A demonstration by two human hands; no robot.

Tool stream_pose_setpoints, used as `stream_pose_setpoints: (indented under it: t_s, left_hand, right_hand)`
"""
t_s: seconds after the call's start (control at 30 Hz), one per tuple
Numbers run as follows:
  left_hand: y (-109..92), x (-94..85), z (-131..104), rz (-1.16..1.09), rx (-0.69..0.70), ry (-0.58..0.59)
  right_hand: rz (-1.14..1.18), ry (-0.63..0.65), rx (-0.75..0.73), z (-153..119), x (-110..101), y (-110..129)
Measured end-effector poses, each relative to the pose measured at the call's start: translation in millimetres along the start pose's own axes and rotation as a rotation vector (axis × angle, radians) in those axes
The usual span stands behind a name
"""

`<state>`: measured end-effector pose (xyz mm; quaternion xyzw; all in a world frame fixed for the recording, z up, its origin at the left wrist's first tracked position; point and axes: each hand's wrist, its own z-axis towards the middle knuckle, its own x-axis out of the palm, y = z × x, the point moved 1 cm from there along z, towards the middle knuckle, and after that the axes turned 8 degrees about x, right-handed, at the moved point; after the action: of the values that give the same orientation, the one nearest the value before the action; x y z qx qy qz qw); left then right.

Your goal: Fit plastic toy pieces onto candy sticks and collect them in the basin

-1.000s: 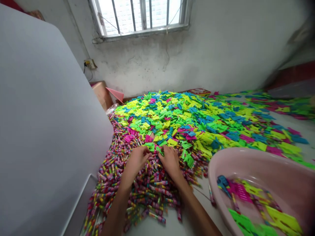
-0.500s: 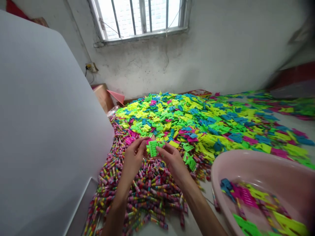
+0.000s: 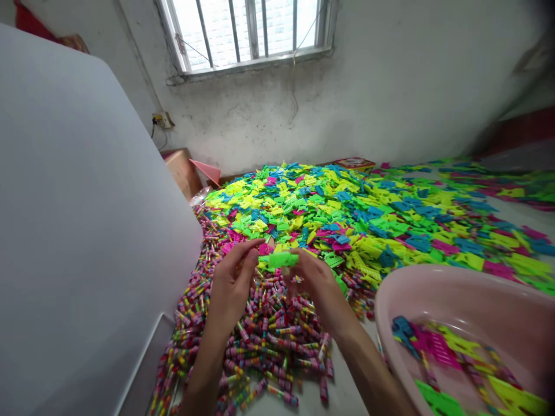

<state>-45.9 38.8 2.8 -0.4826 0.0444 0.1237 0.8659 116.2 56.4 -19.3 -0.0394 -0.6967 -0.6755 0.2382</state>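
Note:
A bright green moulded plastic piece (image 3: 281,260) is held between my two hands above the pile, its near side blurred. At its right end my right hand (image 3: 318,286) grips it with bent fingers, smeared by motion. My left hand (image 3: 234,280) is curled at the left end, thumb and forefinger round its edge; that contact is partly hidden. A pink plastic piece (image 3: 265,248) shows beside the left fingertips; whether it is held is unclear. Below lie many small tubes with pink and multicoloured wrapping (image 3: 277,346).
A large heap of green, yellow, blue and pink plastic pieces (image 3: 295,202) spreads along the wall. At right front stands a pink basin (image 3: 433,283) with several pieces and tubes inside. A tall white panel (image 3: 87,202) rises at left. A barred window (image 3: 247,29) is above.
The green piece has tipped from showing its ribbed face to a thinner, edge-on look. My right hand has turned and shifted slightly right; the left stays nearly in place.

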Motion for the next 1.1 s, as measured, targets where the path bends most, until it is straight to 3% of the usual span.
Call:
stream_pose_setpoints:
  t_s: [0.13,0.37,0.57,0.67,0.8,1.1]
  left_hand:
    - [-2.5,3.5,-1.6,-0.004,0.002,0.069]
    - [-2.4,6.9,-3.1,-0.08,0.011,0.051]
    - [-5.7,5.4,-3.1,-0.063,0.004,0.036]
    - [-5.0,4.3,-3.3,-0.007,0.012,0.052]
    - [-4.4,2.6,-3.7,0.03,0.042,0.051]
    - [-8.2,-0.2,-4.9,0.053,0.102,0.08]
  right_hand:
    - [-0.014,0.057,0.018,-3.9,1.3,2.0]
    - [0.045,-0.009,0.002,-5.2,1.6,0.0]
    - [-0.014,-0.223,0.018,-5.6,1.6,-3.0]
    - [-0.103,-0.174,-0.056,-8.9,4.8,1.3]
    - [-0.253,-0.206,-0.165,-12.5,3.9,4.0]
    - [-0.342,-0.207,-0.202,-14.9,3.9,2.8]
